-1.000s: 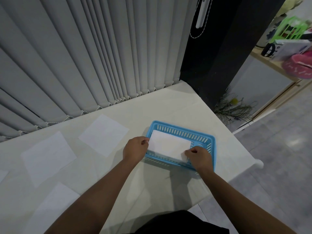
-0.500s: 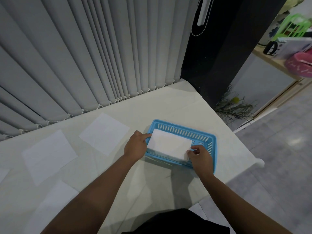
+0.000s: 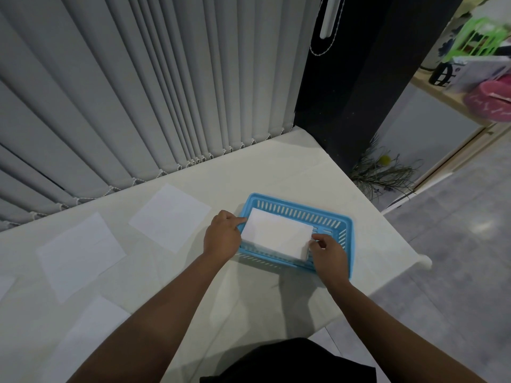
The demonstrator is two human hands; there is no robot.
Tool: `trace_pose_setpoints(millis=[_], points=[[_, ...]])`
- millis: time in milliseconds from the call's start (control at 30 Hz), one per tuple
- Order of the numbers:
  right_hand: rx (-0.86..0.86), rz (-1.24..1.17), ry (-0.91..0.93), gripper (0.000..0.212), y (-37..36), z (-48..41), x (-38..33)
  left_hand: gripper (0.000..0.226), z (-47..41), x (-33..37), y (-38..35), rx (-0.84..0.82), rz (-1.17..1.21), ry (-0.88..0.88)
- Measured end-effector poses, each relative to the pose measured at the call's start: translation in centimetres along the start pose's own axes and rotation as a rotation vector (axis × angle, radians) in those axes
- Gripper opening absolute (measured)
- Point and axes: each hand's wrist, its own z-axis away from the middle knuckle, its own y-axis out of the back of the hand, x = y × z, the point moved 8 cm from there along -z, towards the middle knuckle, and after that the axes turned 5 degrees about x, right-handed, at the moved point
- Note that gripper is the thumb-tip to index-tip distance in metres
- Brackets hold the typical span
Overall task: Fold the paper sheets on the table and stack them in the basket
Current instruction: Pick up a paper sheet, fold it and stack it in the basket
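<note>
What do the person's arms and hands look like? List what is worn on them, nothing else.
Both arms are bare from the bottom edge of the picture to the fingers: no sleeves in view. The left hand and right hand wear no gloves, and no watch, bracelet or ring shows. A dark garment covers the body below.

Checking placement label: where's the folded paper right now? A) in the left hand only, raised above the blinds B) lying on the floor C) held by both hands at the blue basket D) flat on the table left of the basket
C: the folded paper sits over the blue basket, with the left hand at its left end and the right hand pinching its right corner.
</note>
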Motion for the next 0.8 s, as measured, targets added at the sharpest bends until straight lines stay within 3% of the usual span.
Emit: trace_pose_setpoints(millis=[400, 567, 800], points=[[0.023, 0.037, 0.07, 0.043, 0.1, 0.1, -0.6, 0.039, 1.0, -0.1, -0.2, 0.013, -0.01, -0.012], [-0.065, 0.412, 0.464, 0.059, -1.0, 1.8, -2.2, 0.04, 1.9, 0.3, -0.2, 0.071, 0.031, -0.134], [-0.043, 0.526, 0.661, 0.045, -1.4, 2.5, -2.4, 0.048, 2.9, 0.3, -0.7, 0.04, -0.01, -0.23]])
